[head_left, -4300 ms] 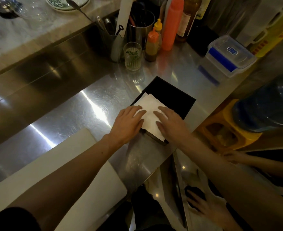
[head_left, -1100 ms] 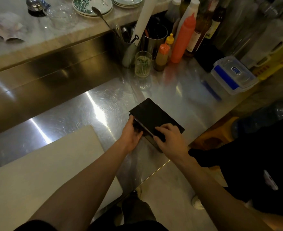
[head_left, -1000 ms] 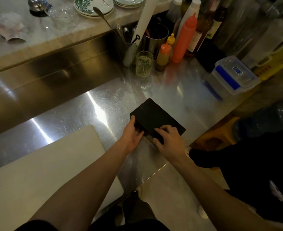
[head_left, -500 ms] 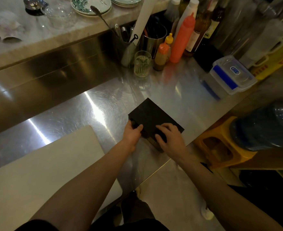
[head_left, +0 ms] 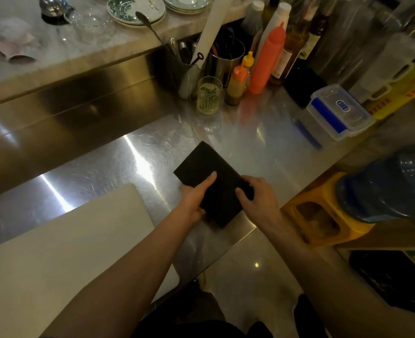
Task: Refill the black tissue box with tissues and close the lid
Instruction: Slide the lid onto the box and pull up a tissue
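Black tissue box (head_left: 210, 174) lid down on the steel counter (head_left: 262, 142), gripped between both hands — left hand (head_left: 196, 196) clasping its near-left edge, right hand (head_left: 255, 193) clasping its right side

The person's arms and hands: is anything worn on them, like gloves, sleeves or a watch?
Nothing shows on them. The left hand and right hand are bare, with no gloves, rings or watch visible. Both forearms are uncovered up to the picture's lower edge, so any sleeve ends out of view. Dark clothing shows below, between the arms.

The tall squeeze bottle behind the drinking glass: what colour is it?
Orange-red all over, cap included; the squeeze bottle shows clearly in the head view.
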Motion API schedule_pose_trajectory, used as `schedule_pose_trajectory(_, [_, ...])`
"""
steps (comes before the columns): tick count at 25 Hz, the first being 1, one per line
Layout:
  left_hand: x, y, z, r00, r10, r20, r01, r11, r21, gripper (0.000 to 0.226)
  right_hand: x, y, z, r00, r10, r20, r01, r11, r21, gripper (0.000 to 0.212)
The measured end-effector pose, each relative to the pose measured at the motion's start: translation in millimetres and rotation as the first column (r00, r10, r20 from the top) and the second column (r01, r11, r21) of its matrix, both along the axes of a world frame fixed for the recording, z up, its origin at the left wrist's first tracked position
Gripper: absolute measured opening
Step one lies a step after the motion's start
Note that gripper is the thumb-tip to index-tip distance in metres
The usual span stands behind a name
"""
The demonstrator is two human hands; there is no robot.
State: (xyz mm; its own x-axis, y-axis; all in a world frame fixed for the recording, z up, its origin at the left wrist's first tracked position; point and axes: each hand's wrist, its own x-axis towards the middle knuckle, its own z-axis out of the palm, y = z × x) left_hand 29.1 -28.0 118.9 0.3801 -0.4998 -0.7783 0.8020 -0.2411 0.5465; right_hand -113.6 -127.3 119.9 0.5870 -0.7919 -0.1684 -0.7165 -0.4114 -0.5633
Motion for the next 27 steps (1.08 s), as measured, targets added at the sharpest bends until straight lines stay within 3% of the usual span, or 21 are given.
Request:
schedule_pose_trajectory(4, [9.2, 19.0, 1.7, 0.999, 0.02, 0.041, -0.02, 1.0, -0.004, 0.143, 5.7, 44.9, 17.3, 0.979, 0.083, 0.184, -0.069, 0.994, -0.084, 0.037])
schedule_pose_trajectory(7, [12.0, 37.6, 2.7, 0.999, 0.018, 0.03, -0.017, 0.999, -0.047, 0.141, 4.6, 73.4, 34.7, 0.933, 0.141, 0.332, -0.124, 0.99, -0.071, 0.026])
schedule_pose_trajectory(10, [15.2, 52.6, 3.3, 0.997, 0.036, -0.063, -0.042, 0.994, -0.097, 0.123, 8.0, 85.5, 48.1, 0.869, -0.013, 0.494, -0.017, 0.998, 0.056, 0.02])
schedule_pose_trajectory(12, [13.5, 60.4, 6.6, 0.992, 0.038, -0.123, -0.055, 0.989, -0.138, 0.086, 15.5, 85.0, 55.5, 0.821, -0.227, 0.524, 0.085, 0.956, 0.28, 0.023])
schedule_pose_trajectory(14, [8.2, 59.9, 11.4, 0.988, 0.045, -0.144, -0.072, 0.981, -0.182, 0.048, 21.2, 77.7, 58.7, 0.83, -0.279, 0.483, 0.06, 0.905, 0.421, 0.021])
schedule_pose_trajectory(17, [1.7, 50.4, 15.1, 0.986, 0.059, -0.155, -0.099, 0.96, -0.262, 0.053, 22.8, 58.9, 53.7, 0.873, -0.143, 0.467, -0.089, 0.894, 0.439, 0.022])
schedule_pose_trajectory(21, [-6.6, 28.0, 12.8, 0.977, 0.153, -0.146, -0.195, 0.92, -0.34, 0.062, 23.4, 25.9, 37.8, 0.86, 0.127, 0.494, -0.281, 0.926, 0.253, 0.036])
schedule_pose_trajectory(24, [-20.1, 10.2, 3.4, 0.933, 0.325, -0.155, -0.36, 0.865, -0.351, 0.062, 19.4, -11.7, 34.4, 0.79, 0.394, 0.47, -0.53, 0.825, 0.199, 0.042])
schedule_pose_trajectory(27, [-40.4, -7.3, -8.1, 0.892, 0.425, -0.154, -0.453, 0.839, -0.302, 0.063, 13.8, -61.7, 27.9, 0.73, 0.48, 0.486, -0.616, 0.77, 0.164, 0.032])
